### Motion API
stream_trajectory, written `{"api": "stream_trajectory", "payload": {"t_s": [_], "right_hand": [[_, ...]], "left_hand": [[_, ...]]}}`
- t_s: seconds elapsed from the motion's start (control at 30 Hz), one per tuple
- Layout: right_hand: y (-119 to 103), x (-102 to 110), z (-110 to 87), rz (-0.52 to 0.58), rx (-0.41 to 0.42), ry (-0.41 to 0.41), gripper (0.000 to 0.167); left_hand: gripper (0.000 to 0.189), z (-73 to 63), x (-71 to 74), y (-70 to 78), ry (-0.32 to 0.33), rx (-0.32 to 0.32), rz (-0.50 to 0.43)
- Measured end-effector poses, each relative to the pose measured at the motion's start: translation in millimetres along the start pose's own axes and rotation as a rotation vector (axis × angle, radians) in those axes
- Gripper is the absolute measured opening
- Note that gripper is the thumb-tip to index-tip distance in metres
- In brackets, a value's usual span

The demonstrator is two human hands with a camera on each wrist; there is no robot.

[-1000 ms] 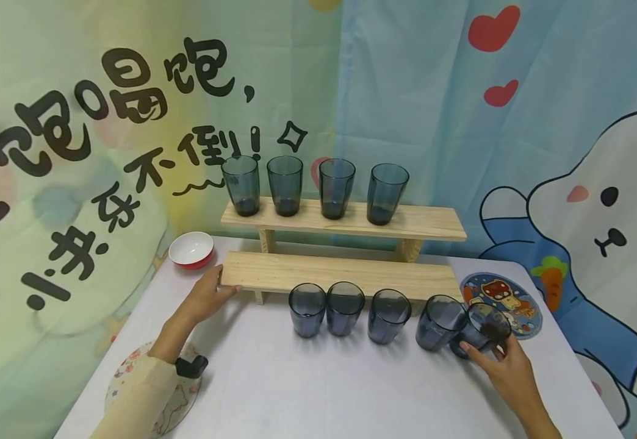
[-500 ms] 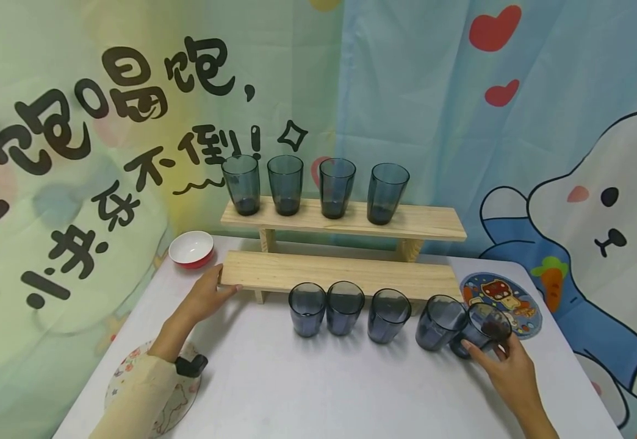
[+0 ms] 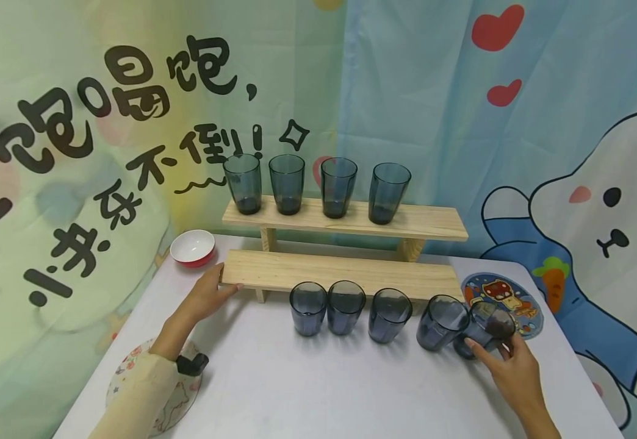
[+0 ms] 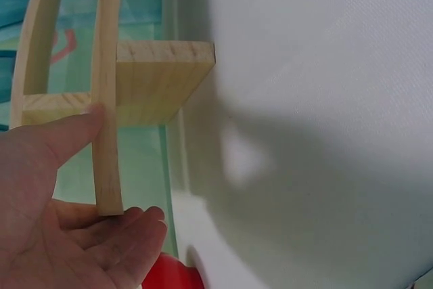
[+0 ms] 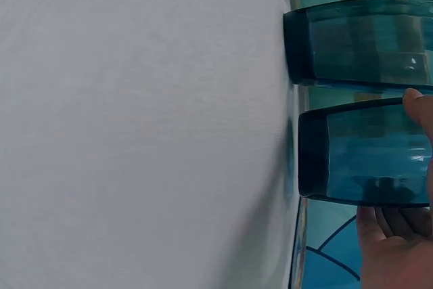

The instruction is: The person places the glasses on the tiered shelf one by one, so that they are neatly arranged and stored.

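At the left end of the lower wooden shelf (image 3: 340,271), my left hand (image 3: 204,297) grips the board. In the left wrist view the thumb lies on the board's edge (image 4: 107,160) and the fingers (image 4: 135,235) reach past its end. My right hand (image 3: 516,372) holds the rightmost tinted drinking glass (image 3: 483,332) by its side. That glass (image 5: 372,153) shows in the right wrist view between thumb and fingers, its base close over the tabletop. Just left of it stands another glass (image 3: 440,323), overlapping it in the head view.
More glasses (image 3: 388,316) stand in a row before the lower shelf. Several glasses (image 3: 338,189) are lined up on the upper shelf (image 3: 434,221). A red-and-white bowl (image 3: 192,247) sits back left; a round patterned mat (image 3: 527,311) lies at right, another (image 3: 178,405) under the left forearm.
My right hand and the glass it holds have shifted slightly to the right, away from the neighbouring glass. The left hand stays on the shelf end.
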State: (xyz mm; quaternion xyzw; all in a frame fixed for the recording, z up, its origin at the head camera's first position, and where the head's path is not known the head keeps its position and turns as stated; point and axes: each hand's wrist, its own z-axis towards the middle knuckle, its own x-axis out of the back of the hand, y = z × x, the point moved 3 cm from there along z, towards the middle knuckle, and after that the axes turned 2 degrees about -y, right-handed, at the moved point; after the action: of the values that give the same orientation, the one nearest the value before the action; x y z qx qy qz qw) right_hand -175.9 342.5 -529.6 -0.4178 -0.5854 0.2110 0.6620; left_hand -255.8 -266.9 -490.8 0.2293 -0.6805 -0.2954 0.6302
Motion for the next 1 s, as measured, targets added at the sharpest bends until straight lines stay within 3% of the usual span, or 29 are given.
{"api": "stream_trajectory", "payload": {"t_s": [0.17, 0.43, 1.0], "right_hand": [[-8, 5, 0.1, -0.012, 0.001, -0.005, 0.094], [-28, 20, 6.2, -0.04, 0.033, 0.053, 0.094], [-83, 66, 35.4, -0.065, 0.206, 0.107, 0.079]], "left_hand": [[0.075, -0.4, 0.3, -1.0, 0.003, -0.01, 0.003], [0.074, -1.1, 1.4, -0.5, 0.01, -0.009, 0.007], [0.069, 0.5, -0.2, -0.4, 0.024, -0.032, 0.004]]}}
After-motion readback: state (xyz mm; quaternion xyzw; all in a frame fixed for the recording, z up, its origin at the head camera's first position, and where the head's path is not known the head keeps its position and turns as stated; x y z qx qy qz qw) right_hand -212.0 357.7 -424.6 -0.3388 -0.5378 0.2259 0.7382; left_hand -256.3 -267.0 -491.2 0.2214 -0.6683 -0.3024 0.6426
